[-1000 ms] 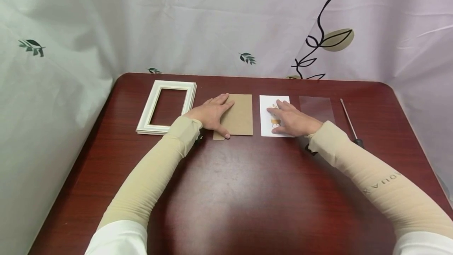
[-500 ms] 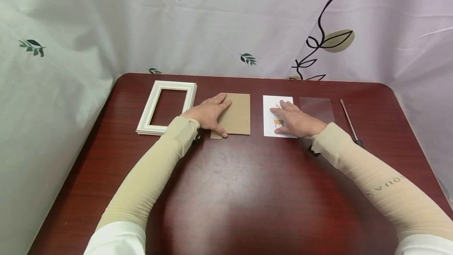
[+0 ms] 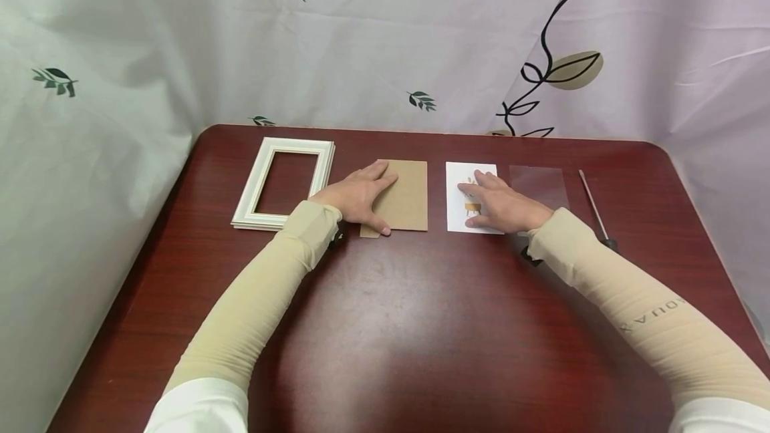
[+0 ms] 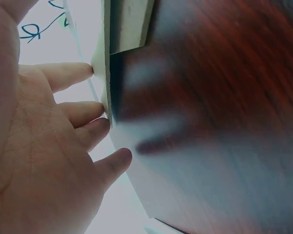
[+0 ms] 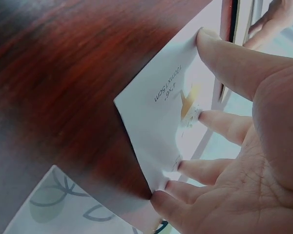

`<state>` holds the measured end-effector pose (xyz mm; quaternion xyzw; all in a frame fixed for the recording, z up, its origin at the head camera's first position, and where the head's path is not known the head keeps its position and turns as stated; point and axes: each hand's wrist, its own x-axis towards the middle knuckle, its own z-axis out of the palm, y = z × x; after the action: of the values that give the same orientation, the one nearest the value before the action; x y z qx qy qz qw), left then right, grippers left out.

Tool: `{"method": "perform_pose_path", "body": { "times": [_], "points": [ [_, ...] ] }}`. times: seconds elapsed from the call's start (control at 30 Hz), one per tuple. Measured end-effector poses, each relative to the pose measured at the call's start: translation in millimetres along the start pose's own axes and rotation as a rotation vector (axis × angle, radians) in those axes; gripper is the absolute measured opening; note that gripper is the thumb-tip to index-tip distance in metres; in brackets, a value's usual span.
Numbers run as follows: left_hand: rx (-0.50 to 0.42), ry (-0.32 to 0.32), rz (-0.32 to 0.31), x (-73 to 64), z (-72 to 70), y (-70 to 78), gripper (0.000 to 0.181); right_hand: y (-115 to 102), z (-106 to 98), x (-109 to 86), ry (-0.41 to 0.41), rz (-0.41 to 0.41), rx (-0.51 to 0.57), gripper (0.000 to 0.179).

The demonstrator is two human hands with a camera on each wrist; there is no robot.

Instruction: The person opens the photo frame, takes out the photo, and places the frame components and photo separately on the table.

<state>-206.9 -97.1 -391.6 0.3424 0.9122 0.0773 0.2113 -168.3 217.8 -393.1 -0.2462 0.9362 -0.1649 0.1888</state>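
Observation:
Fingers spread wide, my left hand [image 3: 355,198] rests on a brown cardboard backing board [image 3: 410,196] and covers its left part. In the left wrist view the fingertips [image 4: 118,161] reach the board's edge. My right hand [image 3: 505,207] touches a white picture card [image 3: 454,212] with spread, nearly straight fingers; the palm hides part of it. The right wrist view shows the card [image 5: 146,112] printed with a size marking and an orange drawing. Left of the board lies a white picture frame [image 3: 249,182], its opening bare to the table.
A clear plastic sheet [image 3: 538,182] lies right of the card, partly behind the right wrist. Farther right is a screwdriver [image 3: 592,202] with a dark handle, close to the right sleeve. A pale patterned curtain [image 3: 361,39] hangs behind the dark red table [image 3: 391,326].
The picture card has shifted slightly right with my right hand. The cardboard moved a little left with my left hand, then partly back. The frame stays where it was.

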Motion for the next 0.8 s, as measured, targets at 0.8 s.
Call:
{"method": "perform_pose_path", "body": {
  "times": [0.8],
  "points": [
    [-0.091, 0.106, -0.01, -4.5, -9.2, 4.1, 0.107, -11.3, -9.4, -9.0, 0.1, 0.071, 0.042, 0.077]
  ]
}}
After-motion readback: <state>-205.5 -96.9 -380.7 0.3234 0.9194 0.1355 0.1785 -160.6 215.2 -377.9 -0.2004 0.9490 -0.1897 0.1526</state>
